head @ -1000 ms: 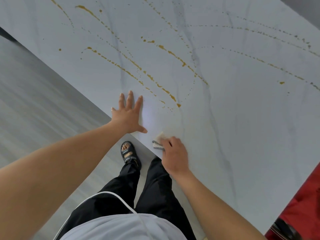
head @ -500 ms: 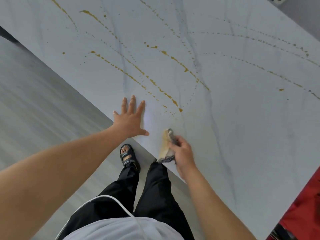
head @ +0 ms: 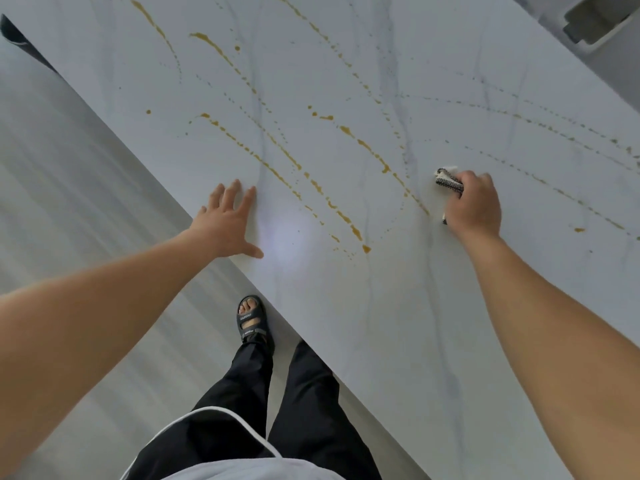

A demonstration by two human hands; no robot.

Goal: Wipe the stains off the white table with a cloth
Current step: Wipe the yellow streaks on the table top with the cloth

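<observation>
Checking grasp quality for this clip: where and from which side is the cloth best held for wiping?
Grip the cloth at its bunched middle, from above, palm down, as the right hand does. It lies wadded on the table, with its patterned edge poking out past that hand.

A black two-strap sandal [head: 252,322] stands on the pale grey streaked floor [head: 69,202]. Black trousers [head: 311,410] and a pale shirt hem [head: 242,469] fill the bottom edge. A grey boxy object [head: 595,22] shows at top right.
</observation>
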